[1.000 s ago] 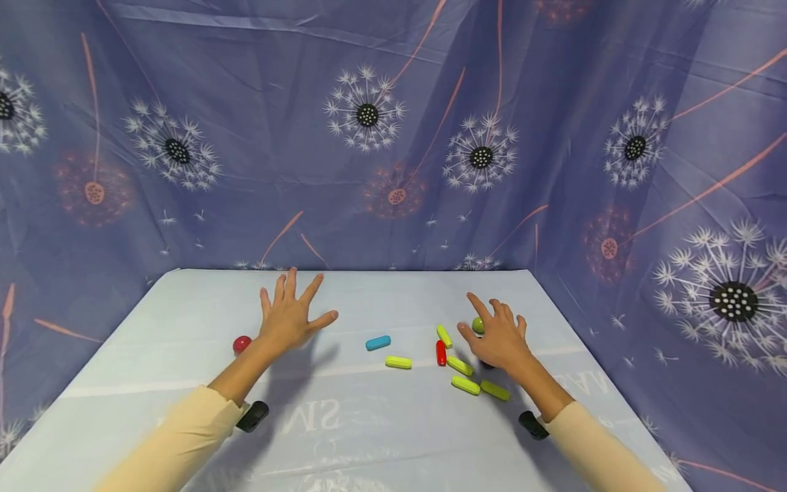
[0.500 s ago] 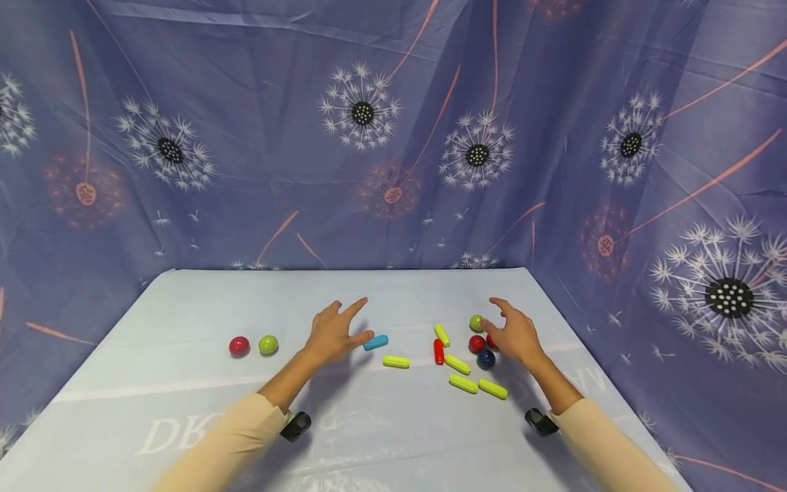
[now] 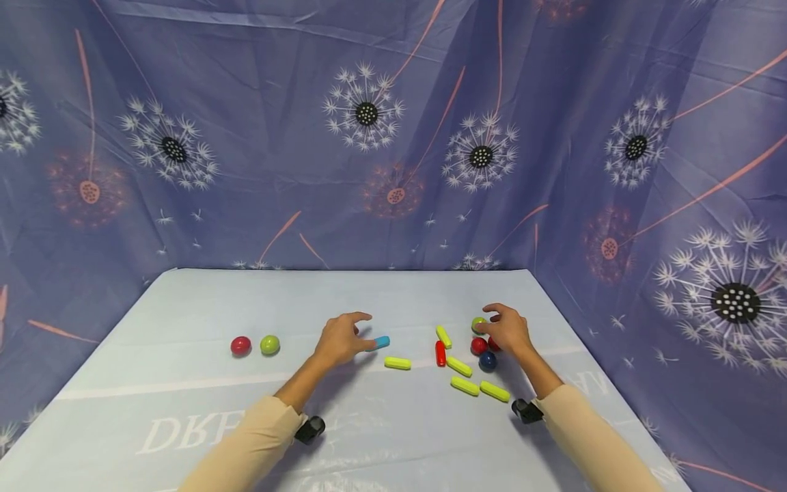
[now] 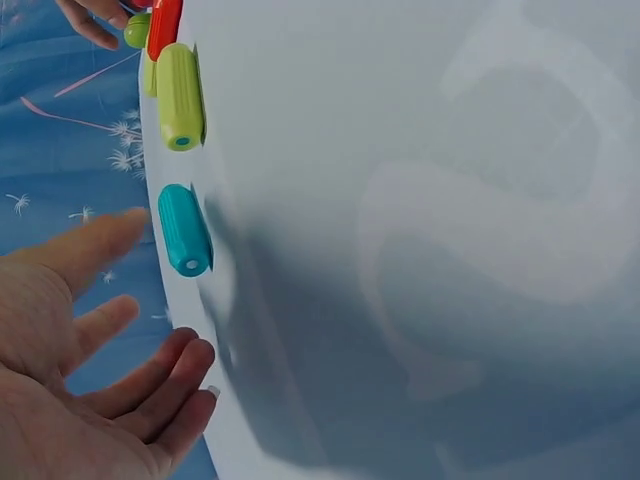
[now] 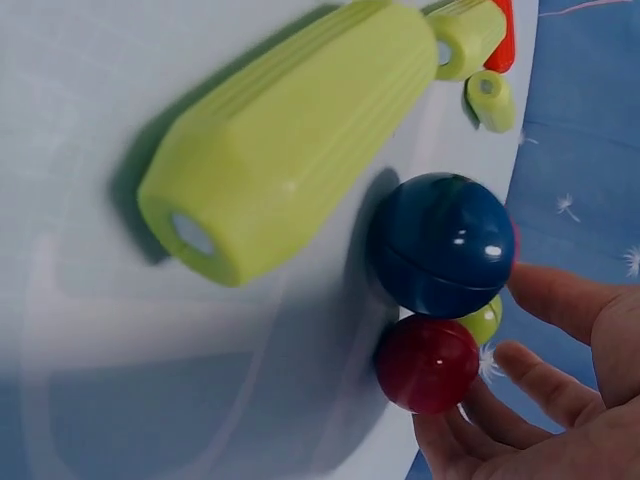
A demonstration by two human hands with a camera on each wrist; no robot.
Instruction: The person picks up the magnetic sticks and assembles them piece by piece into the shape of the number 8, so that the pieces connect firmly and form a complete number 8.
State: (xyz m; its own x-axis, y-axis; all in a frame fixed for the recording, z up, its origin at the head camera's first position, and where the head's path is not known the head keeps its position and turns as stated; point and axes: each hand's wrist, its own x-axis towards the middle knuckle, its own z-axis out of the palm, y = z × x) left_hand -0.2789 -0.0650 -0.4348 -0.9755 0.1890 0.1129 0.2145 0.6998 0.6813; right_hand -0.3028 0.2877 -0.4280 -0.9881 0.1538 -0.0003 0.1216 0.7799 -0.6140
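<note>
My left hand [image 3: 339,339] reaches over the table beside a short blue plastic rod [image 3: 382,342], its thumb overlapping the rod's near end in the head view. The left wrist view shows a gap between the spread fingers and this ribbed blue rod [image 4: 185,230]. At the right, my right hand [image 3: 510,331] is at a cluster of glossy balls. Its thumb and index finger are parted around the green ball [image 3: 478,324]. Close by lie a red ball [image 3: 479,346], a second red ball [image 3: 494,343] partly hidden by the hand, and a dark blue ball [image 5: 442,245].
Several yellow-green rods, among them one near the centre [image 3: 397,363], and a red rod [image 3: 440,354] lie between my hands. Another red ball [image 3: 241,346] and green ball [image 3: 269,344] sit at the left. A patterned blue curtain [image 3: 393,137] borders the white table [image 3: 344,294].
My left hand has moved right from beside the left red and green balls to the blue rod. My right hand has shifted slightly, its thumb and index finger drawing closer around the green ball.
</note>
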